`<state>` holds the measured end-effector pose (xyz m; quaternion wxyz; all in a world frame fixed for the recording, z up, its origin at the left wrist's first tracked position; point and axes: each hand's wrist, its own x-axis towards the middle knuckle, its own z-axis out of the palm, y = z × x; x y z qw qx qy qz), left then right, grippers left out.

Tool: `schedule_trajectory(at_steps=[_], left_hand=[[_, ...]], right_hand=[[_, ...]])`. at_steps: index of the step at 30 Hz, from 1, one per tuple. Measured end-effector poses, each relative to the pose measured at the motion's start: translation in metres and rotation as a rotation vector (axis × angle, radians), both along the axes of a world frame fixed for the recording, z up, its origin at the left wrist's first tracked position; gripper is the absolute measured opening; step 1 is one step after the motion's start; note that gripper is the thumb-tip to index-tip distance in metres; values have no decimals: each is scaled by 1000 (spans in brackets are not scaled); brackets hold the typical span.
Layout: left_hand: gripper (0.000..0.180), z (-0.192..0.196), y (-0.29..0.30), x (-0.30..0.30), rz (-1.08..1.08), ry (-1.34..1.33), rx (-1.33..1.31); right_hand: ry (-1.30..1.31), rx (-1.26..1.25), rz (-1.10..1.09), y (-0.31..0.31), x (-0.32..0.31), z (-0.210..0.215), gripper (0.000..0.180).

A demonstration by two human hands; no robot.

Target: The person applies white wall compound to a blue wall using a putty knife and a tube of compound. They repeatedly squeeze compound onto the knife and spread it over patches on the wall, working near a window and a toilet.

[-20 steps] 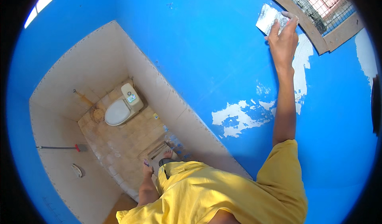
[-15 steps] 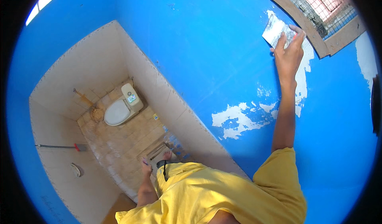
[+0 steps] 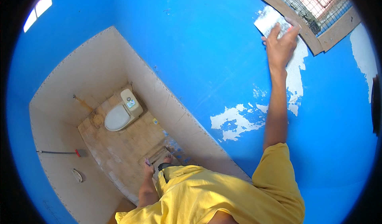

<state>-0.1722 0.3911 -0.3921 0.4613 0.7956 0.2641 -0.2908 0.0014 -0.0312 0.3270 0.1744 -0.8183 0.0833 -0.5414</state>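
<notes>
My right hand is raised against the blue wall, closed around a scraper with a broad, pale metal blade. A bit of red shows by the fingers, and the rest of its handle is hidden. The blade lies at or very near the wall beside the window frame. White bare patches with ragged paint edges run below and left of my forearm. Low down, my left hand is closed on a small, thin object with a purplish end, too small to name.
A wooden window frame with wire mesh is at upper right. Below the blue wall stands a tiled ledge. A toilet sits on the stained tile floor. A red-headed brush hangs at left.
My right hand and the scraper have shifted slightly left and up in the picture, along the window frame. The view has also shifted a little. My left hand stays low, still holding the small object.
</notes>
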Motion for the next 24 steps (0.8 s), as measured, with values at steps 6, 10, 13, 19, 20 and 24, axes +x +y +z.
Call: schedule_trajectory(at_steps=[6,10,13,19,20,24], left_hand=[[73,40,0,1,37,73,-32],[73,48,-3,5,32,72,-63],[69,41,0,4,35,108,-17],[63,2,-1,-2,5,-137,34],[63,-1,-1,-3,-3,-128,52],[66,11,2,-6,79,88,-57]], right_hand=[[-33,-47,-104,1,-12,-1,31],[-24,-25,-117,1,-6,-5,31],[-34,37,-48,4,12,-5,32],[29,121,-166,6,-17,-10,34],[-29,232,-158,6,-18,-10,34],[41,139,-46,3,-3,-7,32]])
